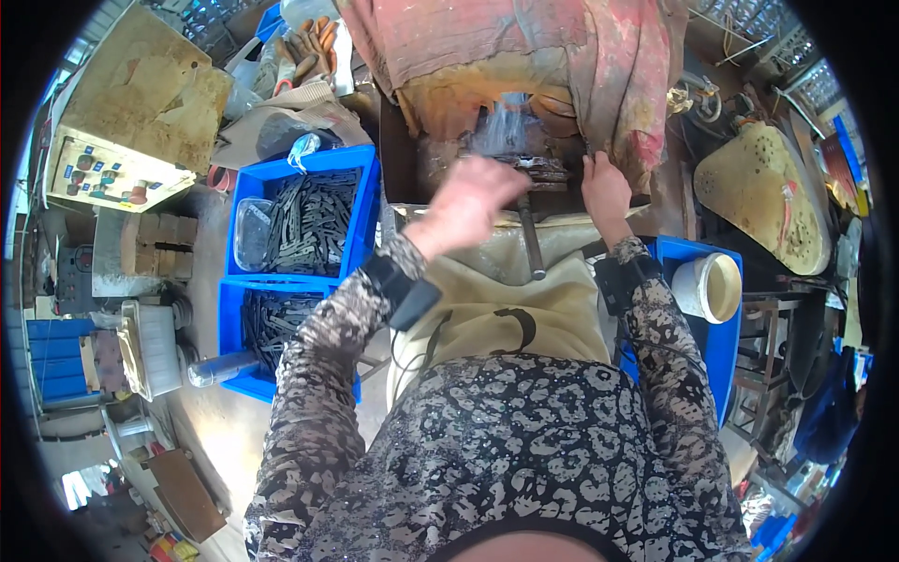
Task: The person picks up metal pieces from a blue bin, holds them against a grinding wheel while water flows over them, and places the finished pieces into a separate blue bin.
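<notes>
My left hand (473,201) is smeared by motion just left of a metal fixture (543,171) inside the wet, cloth-draped machine; what its fingers do does not show. A round metal bar handle (532,242) sticks out of the fixture toward me, close to that hand's fingertips. To the right, my right hand (607,195) is closed at the machine's front edge, its curled fingers by a thin dark upright piece; what they grip is too small to make out. Behind the fixture, whitish water (506,129) sprays down.
At left, two blue crates (373,201) hold many dark flat metal pieces (314,220). On the right, a white bucket (688,288) lies in a blue bin (730,351). A control box with knobs (112,178) stands far left. Stained red cloth (506,42) hangs over the machine.
</notes>
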A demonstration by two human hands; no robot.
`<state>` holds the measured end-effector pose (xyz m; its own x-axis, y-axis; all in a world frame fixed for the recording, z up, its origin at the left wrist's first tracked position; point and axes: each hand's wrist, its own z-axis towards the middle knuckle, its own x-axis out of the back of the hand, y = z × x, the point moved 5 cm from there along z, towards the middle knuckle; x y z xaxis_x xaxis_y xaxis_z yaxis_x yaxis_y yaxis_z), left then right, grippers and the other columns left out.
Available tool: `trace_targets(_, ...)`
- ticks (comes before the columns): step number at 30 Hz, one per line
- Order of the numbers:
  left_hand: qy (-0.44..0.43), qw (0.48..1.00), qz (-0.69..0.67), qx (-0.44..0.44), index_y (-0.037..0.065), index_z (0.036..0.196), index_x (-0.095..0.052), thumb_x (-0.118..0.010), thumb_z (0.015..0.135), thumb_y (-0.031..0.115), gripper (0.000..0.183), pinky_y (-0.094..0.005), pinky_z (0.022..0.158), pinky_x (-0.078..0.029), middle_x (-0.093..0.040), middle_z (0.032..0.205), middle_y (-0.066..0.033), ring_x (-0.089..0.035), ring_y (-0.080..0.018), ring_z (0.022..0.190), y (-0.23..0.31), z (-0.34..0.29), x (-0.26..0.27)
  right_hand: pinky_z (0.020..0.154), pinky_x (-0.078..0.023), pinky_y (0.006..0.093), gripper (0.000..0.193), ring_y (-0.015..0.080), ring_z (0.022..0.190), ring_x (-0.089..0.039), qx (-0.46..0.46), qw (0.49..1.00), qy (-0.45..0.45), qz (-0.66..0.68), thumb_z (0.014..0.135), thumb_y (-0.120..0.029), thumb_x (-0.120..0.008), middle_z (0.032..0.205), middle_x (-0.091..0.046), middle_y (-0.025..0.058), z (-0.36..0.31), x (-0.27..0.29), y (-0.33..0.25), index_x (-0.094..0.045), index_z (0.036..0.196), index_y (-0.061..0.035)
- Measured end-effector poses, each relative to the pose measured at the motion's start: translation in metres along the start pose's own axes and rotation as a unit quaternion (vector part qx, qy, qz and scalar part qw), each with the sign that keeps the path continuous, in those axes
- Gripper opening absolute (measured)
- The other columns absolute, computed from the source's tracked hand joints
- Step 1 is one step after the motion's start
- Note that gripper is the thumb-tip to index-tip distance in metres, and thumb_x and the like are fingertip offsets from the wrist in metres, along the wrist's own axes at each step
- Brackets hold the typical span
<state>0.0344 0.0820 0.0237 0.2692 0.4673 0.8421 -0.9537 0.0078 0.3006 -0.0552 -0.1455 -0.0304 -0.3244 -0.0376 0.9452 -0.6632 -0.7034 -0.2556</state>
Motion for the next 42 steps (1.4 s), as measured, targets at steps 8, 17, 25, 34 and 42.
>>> trace_targets(8,-0.155,0.971,-0.050,-0.176,0.011,0.098,-0.062,-0.072,0.075,0.027,0.030,-0.0405,0.098,-0.043,-0.062,0.092,-0.0042,-0.060,-0.0217,0.094,0.062,-0.012,-0.038,0.068,-0.050,0.0520,0.029,0.0404,0.078,-0.065,0.007,1.000,0.007,0.007,0.097,-0.034,-0.045,0.081,-0.067,0.0196,-0.002,-0.003,-0.007,-0.054,0.094,-0.0069)
trace_targets(17,0.196,0.977,-0.044,0.066,0.010,0.097,-0.064,-0.073,0.081,0.028,0.026,-0.0366,0.065,-0.052,-0.067,0.083,-0.0139,-0.066,-0.0303,0.075,-0.028,0.096,0.044,0.066,-0.050,0.0520,0.026,0.0403,0.076,-0.065,0.008,1.000,0.019,0.016,0.096,-0.032,-0.048,0.078,-0.066,0.0196,-0.002,0.004,-0.004,-0.055,0.091,-0.0074)
trace_targets(25,0.108,0.968,0.014,0.226,0.009,0.111,-0.056,-0.060,0.088,0.040,0.039,-0.0450,0.082,-0.050,-0.068,0.097,-0.0172,-0.063,-0.0363,0.096,-0.112,0.160,0.053,0.067,-0.051,0.0515,0.025,0.0399,0.076,-0.065,0.002,1.000,0.011,0.013,0.095,-0.031,-0.048,0.077,-0.066,0.0196,0.000,-0.002,-0.004,-0.056,0.091,-0.0073)
trace_targets(34,0.094,0.956,0.003,0.279,0.014,0.127,-0.052,-0.062,0.087,0.040,0.049,-0.0431,0.088,-0.048,-0.067,0.102,-0.0169,-0.062,-0.0346,0.101,-0.138,0.155,0.049,0.066,-0.052,0.0518,0.025,0.0395,0.076,-0.066,0.002,1.000,0.003,-0.010,0.095,-0.031,-0.048,0.079,-0.067,0.0198,-0.004,-0.004,-0.006,-0.056,0.092,-0.0073)
trace_targets(42,0.066,0.943,-0.225,0.237,0.010,0.127,-0.056,-0.067,0.085,0.031,0.048,-0.0332,0.081,-0.052,-0.068,0.099,-0.0098,-0.065,-0.0199,0.085,-0.142,0.069,0.076,0.067,-0.050,0.0548,0.031,0.0423,0.078,-0.064,0.015,0.999,0.008,-0.046,0.097,-0.037,-0.044,0.082,-0.066,0.0221,-0.003,-0.014,-0.005,-0.056,0.095,-0.0083)
